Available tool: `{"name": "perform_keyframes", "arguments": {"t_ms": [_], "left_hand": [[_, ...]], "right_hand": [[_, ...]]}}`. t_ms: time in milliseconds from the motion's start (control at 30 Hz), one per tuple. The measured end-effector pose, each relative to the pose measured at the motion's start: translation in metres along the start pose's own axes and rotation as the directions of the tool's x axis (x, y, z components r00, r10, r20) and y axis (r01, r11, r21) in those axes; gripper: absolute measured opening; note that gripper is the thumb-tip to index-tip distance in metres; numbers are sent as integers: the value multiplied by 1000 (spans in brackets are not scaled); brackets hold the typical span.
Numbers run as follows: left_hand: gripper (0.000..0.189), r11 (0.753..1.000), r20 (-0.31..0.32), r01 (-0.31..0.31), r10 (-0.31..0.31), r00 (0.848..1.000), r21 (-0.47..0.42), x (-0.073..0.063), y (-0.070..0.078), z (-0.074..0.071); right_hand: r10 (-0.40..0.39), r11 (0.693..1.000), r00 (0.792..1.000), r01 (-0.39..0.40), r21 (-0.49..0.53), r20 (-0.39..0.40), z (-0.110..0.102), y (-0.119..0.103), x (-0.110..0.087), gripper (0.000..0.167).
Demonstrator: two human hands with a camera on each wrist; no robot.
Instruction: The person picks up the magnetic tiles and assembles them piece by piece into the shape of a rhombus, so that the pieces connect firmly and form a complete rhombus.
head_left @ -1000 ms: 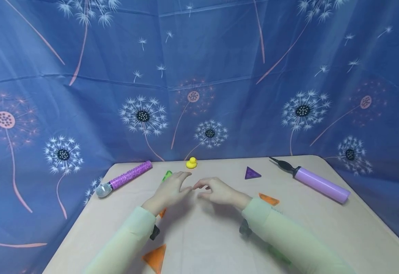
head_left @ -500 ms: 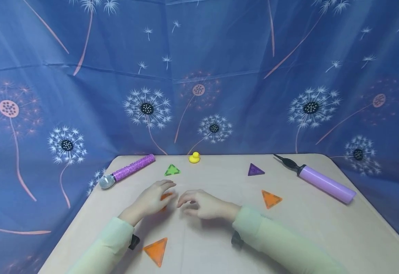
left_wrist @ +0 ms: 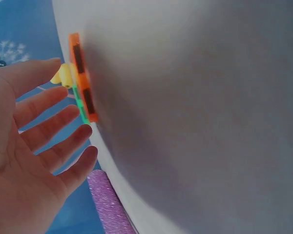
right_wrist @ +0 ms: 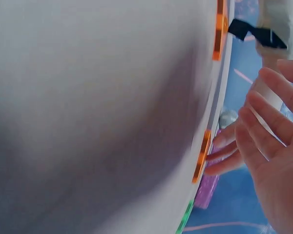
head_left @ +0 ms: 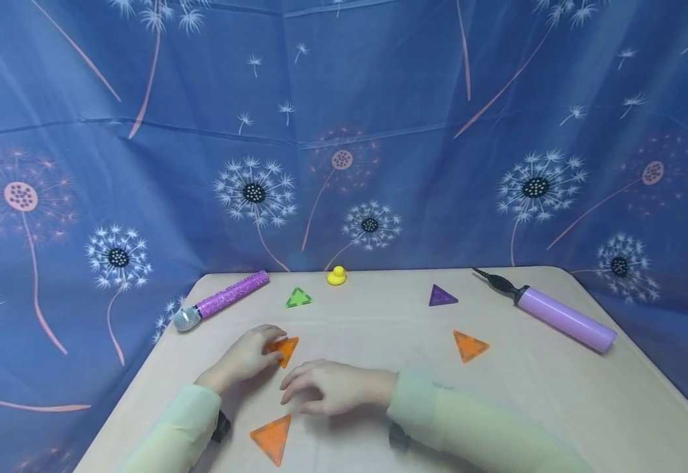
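Note:
My left hand (head_left: 245, 355) is at the left edge of an orange triangular tile (head_left: 287, 350). Its fingertips overlap the tile in the head view. In the left wrist view the fingers (left_wrist: 49, 127) are extended and spread, with the orange tile (left_wrist: 83, 80) just beyond the tips. My right hand (head_left: 339, 387) is over the table with relaxed, slightly bent fingers and nothing in them. Just in front of it lies a second orange triangular tile (head_left: 272, 439), and a third orange tile (head_left: 470, 346) is off to the right.
The pale table (head_left: 373, 328) bears a green triangle (head_left: 299, 297), a yellow rubber duck (head_left: 337, 276) and a purple triangle (head_left: 441, 295) along the back. A glittery microphone (head_left: 226, 299) lies back left, a lilac hand pump (head_left: 562, 316) back right. A blue dandelion-print cloth (head_left: 427, 164) hangs behind.
Both hands have come back toward the front and left. The left hand has reached the orange tile's side, and the right hand has moved to just behind the front orange tile. The tiles stay put.

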State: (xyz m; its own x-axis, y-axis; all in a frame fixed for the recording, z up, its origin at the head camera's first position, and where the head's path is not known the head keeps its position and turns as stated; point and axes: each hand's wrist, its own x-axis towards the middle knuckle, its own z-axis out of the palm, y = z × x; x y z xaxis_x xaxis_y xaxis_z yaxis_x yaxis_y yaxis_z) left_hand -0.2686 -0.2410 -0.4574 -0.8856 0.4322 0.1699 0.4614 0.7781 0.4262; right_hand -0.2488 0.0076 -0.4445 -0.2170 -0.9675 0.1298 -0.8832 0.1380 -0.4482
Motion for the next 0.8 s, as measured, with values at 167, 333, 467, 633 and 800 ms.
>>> {"name": "perform_keyframes", "arguments": {"t_ms": [167,333,467,633,800], "left_hand": [[39,1000,13,-10,10,1000,-13,-1,-9,3],[40,1000,20,-13,13,1000,1,0,-9,4],[43,1000,38,9,-8,999,-1,0,-5,4],[49,999,65,34,-32,997,-17,1,-4,2],[51,999,66,33,-31,997,-28,1,-5,1]], "right_hand": [[-1,1000,995,2,-8,101,9,-8,2,32],[-63,990,983,84,-114,174,17,-17,4,40],[-128,974,969,163,-157,212,20,-26,6,44],[-172,960,948,223,-171,268,25,-31,9,48],[-179,960,933,234,-150,313,29,-30,10,52]]}}
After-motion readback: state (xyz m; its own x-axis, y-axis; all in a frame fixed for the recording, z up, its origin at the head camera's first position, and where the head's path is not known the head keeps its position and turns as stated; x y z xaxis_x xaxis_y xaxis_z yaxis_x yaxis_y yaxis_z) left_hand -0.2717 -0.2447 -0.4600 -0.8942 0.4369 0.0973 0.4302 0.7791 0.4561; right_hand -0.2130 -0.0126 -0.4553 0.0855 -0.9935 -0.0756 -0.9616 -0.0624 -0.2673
